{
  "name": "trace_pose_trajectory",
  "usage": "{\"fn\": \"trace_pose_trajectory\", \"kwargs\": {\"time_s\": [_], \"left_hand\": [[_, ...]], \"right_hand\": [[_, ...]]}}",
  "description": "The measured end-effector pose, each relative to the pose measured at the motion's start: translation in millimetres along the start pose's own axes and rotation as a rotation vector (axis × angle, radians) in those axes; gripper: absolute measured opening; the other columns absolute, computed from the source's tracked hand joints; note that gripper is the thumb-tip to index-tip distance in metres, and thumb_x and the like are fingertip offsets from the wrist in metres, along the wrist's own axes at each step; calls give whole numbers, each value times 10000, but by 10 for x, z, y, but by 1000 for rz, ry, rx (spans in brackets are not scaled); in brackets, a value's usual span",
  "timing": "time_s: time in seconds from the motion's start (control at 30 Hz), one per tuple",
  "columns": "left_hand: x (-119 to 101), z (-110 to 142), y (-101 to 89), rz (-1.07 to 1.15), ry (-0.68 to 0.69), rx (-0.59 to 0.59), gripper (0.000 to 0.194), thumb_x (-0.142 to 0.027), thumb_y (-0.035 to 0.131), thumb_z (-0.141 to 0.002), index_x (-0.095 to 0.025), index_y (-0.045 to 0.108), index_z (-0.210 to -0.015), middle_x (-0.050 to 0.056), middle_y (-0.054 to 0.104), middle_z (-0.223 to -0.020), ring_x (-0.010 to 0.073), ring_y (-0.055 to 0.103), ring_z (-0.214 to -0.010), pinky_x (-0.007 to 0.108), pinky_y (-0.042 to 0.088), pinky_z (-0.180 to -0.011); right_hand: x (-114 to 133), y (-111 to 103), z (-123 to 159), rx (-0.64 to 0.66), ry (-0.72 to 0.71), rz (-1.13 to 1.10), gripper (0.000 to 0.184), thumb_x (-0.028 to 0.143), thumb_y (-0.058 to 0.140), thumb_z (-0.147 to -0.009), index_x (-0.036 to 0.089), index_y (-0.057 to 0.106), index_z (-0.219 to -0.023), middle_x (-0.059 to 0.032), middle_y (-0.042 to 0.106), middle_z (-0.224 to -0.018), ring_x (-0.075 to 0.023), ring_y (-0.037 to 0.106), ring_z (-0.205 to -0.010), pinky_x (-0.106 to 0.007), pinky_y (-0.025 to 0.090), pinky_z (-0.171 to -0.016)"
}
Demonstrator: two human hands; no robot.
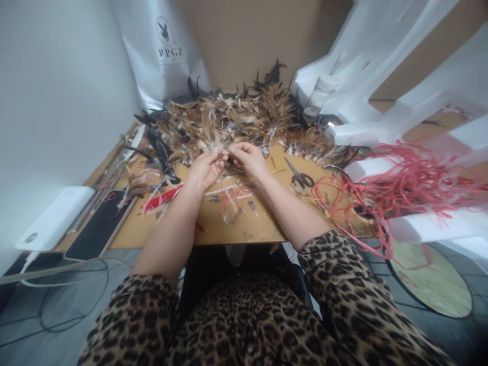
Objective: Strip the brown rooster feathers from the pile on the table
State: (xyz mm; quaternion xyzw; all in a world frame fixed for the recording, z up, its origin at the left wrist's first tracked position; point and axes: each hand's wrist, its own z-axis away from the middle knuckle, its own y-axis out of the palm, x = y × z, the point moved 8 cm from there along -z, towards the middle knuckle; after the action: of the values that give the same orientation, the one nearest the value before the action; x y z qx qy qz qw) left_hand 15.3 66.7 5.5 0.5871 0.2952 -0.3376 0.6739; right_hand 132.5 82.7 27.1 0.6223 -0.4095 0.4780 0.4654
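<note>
My left hand (209, 169) is closed in a pinch at the front of the feather pile, with a small bunch of brown feathers (209, 131) rising from its fingertips. Close beside it, my right hand (248, 161) has thumb and forefinger pressed together, almost touching the left fingertips. What lies between the right fingertips is too small to make out. Behind both hands spreads a large heap of brown feathers (276, 109). Black feathers (162, 150) lie to the left. Dark-handled scissors (299, 175) rest on the table to the right of my right hand.
Red and white ribbon scraps (162, 198) lie on the yellow table (263, 223). At left are a phone (99, 226) and a white power bank (57, 216) with a cable. Pink-red ribbons (412, 183) hang over the right side. A clear bottle (320, 94) and silvery bag (163, 61) stand behind.
</note>
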Motion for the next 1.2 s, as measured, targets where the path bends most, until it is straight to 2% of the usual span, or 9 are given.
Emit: {"fn": "trace_pose_trajectory", "kwargs": {"time_s": [0.2,0.4,0.6,0.73,0.9,1.03,1.2], "left_hand": [[63,-11,-5,-135,11,5,104,-186,640,-766,-87,612,-770,37,663,-670,52,606,-512,115,454,-458],[108,23,59,-210,-11,59,119,-175,671,-730,-72,612,-726,50,663,-635,60,597,-483,121,439,-430],[115,44,70,-252,-23,50,141,-167,697,-700,-70,598,-681,38,633,-569,48,562,-434,114,420,-413],[98,61,77,-323,-10,54,158,-175,706,-688,-75,592,-643,34,619,-537,42,536,-406,114,402,-395],[-41,33,5,-338,74,2,166,-227,705,-693,-87,617,-691,33,645,-572,34,537,-417,103,396,-396],[-158,-42,-199,-227,137,-133,123,-206,660,-740,-89,622,-728,39,670,-623,21,541,-440,86,398,-411],[-133,-78,-258,-146,109,-142,127,-204,669,-739,-91,618,-766,48,683,-654,27,556,-447,91,413,-415]], "right_hand": [[86,-110,-41,-44,-88,116,262,389,657,-667,158,537,-694,60,480,-544,-43,397,-492,-169,337,-493],[123,-84,-30,-31,-141,198,182,317,629,-672,151,554,-682,40,534,-613,-56,442,-562,-180,382,-560],[92,-70,-50,-1,-145,236,135,270,615,-661,145,565,-663,37,553,-616,-68,472,-595,-198,409,-614],[59,-65,-50,24,-112,216,160,288,642,-653,144,576,-667,39,560,-607,-64,470,-572,-195,404,-592],[14,-139,-80,-24,-73,208,196,327,640,-674,139,594,-702,34,566,-592,-59,452,-529,-187,383,-543],[-17,-219,-141,-40,-147,426,176,306,625,-683,131,623,-702,14,595,-629,-68,476,-555,-195,384,-572],[-48,-161,-106,28,-222,844,143,275,594,-700,152,660,-733,-12,635,-704,-108,523,-639,-226,374,-615]]}}
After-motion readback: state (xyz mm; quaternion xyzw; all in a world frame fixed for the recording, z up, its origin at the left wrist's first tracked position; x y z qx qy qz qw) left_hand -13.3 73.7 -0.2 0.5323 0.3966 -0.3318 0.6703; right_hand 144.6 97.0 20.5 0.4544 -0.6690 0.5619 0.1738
